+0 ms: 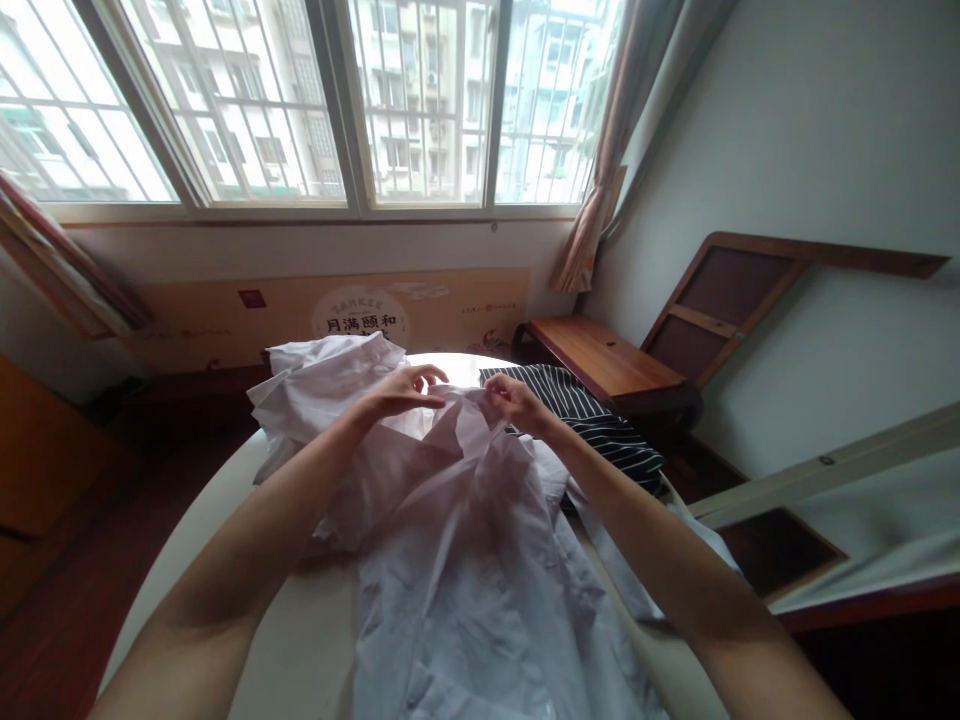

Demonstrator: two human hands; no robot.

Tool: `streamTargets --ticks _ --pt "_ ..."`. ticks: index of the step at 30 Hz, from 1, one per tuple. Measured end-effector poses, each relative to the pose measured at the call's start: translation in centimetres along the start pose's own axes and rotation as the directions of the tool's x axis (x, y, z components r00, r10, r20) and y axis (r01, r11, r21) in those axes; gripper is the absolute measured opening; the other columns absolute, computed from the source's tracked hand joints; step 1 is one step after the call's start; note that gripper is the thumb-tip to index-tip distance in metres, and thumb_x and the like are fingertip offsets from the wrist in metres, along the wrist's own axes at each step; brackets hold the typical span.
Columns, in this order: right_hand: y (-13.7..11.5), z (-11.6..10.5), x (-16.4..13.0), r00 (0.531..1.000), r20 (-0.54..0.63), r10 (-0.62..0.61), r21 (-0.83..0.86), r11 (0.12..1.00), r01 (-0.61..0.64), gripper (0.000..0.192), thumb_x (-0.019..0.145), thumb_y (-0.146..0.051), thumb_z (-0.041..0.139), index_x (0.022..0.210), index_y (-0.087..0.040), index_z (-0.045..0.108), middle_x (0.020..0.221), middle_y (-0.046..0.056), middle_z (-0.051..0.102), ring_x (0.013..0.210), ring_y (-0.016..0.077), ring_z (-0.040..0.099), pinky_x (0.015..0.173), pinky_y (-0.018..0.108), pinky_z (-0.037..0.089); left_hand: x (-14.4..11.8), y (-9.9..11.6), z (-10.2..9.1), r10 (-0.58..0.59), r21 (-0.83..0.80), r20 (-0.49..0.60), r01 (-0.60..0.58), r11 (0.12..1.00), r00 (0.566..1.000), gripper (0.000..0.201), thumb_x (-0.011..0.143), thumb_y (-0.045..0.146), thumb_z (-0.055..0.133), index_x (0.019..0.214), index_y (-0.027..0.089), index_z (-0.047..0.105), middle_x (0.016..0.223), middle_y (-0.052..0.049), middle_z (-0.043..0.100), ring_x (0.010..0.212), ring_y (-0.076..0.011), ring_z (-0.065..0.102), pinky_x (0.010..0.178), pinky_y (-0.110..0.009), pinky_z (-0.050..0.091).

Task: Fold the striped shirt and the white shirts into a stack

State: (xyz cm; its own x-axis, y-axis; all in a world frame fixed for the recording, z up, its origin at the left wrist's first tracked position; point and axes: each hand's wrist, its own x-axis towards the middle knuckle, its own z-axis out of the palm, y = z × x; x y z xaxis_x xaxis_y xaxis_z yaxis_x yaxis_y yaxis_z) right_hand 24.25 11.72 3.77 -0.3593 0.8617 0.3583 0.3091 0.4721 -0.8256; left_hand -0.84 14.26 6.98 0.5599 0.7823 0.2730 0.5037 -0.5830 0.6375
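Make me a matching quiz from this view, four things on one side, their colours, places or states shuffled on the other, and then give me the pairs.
Things:
1. Striped cloth
2. Middle white shirt
3. Table
4. Wooden furniture

Descriptions:
A. Beneath the clothes
B. Brown, near the wall on the right
C. Pinched at its far end by the right hand
D. Black with white lines

Pairs: 1-D, 2-C, 3-A, 4-B
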Motion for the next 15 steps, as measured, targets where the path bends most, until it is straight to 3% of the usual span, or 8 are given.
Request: streamTargets --ticks 5,8,10,13,15 --pt "0.0 0.2 0.0 0.999 0.027 -0.028 0.029 0.999 0.027 0.02 0.082 -0.037 0.051 0.086 -0.017 0.054 0.063 -0.003 0.049 0.055 0.0103 0.044 0.052 0.022 0.036 -0.7 0.0 2.5 0.231 0.399 -0.211 -0.132 0.907 0.95 0.019 0.073 0.03 0.066 0.086 0.016 0.062 0.092 -0.005 0.059 0.075 -0.0149 0.052 0.067 -0.026 0.04" --pt "-0.5 0.5 0.0 0.998 0.046 -0.03 0.039 0.999 0.028 0.021 0.082 -0.037 0.052 0.086 -0.017 0.054 0.065 -0.003 0.05 0.057 0.0105 0.046 0.053 0.022 0.037 -0.7 0.0 3.9 0.361 0.579 -0.236 -0.168 0.798 0.902 0.007 0.076 0.022 0.06 0.081 0.017 0.062 0.094 -0.007 0.058 0.081 -0.0184 0.053 0.072 -0.029 0.04" --pt "-0.8 0.5 -0.1 0.999 0.049 -0.012 0.029 1.0 0.011 0.023 0.081 -0.038 0.054 0.088 -0.016 0.056 0.066 -0.002 0.052 0.057 0.0106 0.047 0.053 0.022 0.038 -0.7 0.1 4.3 0.394 0.68 -0.293 -0.1 0.727 0.871 0.007 0.078 0.019 0.054 0.075 0.018 0.061 0.087 -0.008 0.058 0.082 -0.0212 0.053 0.073 -0.033 0.039" --pt "-1.0 0.6 -0.2 0.999 0.035 0.008 -0.031 0.999 -0.007 0.029 0.078 -0.04 0.059 0.09 -0.014 0.06 0.067 -0.001 0.056 0.059 0.0118 0.049 0.055 0.023 0.039 -0.9 0.2 4.6 0.339 0.732 -0.422 0.095 0.675 0.841 0.012 0.079 0.015 0.049 0.074 0.018 0.059 0.075 -0.008 0.056 0.078 -0.0243 0.052 0.073 -0.038 0.037" --pt "-0.9 0.7 -0.2 1.0 0.012 -0.008 -0.105 0.994 0.009 0.028 0.078 -0.039 0.059 0.088 -0.013 0.064 0.067 0.0 0.058 0.061 0.0129 0.051 0.058 0.024 0.04 -1.2 0.3 4.8 0.281 0.726 -0.435 0.148 0.671 0.855 0.014 0.077 0.011 0.046 0.075 0.018 0.058 0.074 -0.009 0.056 0.078 -0.0256 0.053 0.075 -0.04 0.037"
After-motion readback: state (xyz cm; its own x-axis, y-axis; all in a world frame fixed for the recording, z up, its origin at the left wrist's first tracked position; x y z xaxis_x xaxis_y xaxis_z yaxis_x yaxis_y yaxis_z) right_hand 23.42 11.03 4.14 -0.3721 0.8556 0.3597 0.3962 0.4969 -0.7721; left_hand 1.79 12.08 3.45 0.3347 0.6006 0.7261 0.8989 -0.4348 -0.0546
